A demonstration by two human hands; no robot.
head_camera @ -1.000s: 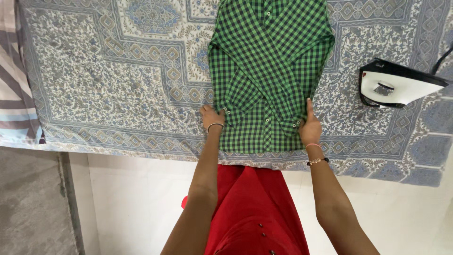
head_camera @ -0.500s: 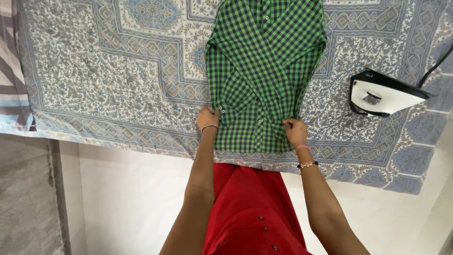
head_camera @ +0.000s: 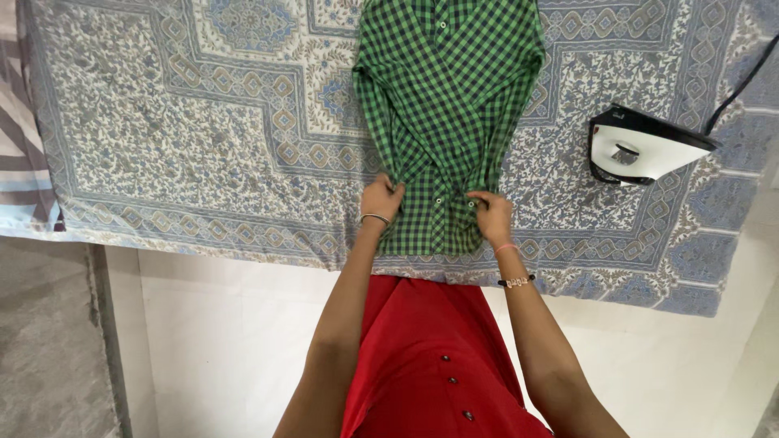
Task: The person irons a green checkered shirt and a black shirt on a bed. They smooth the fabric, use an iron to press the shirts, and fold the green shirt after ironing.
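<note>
Two hands: left hand (head_camera: 381,198), right hand (head_camera: 492,215), one shirt (head_camera: 445,105)

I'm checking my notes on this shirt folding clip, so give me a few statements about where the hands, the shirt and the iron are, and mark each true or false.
1. Both hands grip the green checked shirt near its lower part. True: the left hand and the right hand each pinch its cloth.
2. The iron stands on the shirt. False: it rests on the patterned sheet, to the right of the shirt and apart from it.
3. The right hand holds the iron. False: it holds the shirt.
4. The person wears a red garment. True.
5. The shirt hangs from a hanger. False: it lies on the patterned sheet.
</note>
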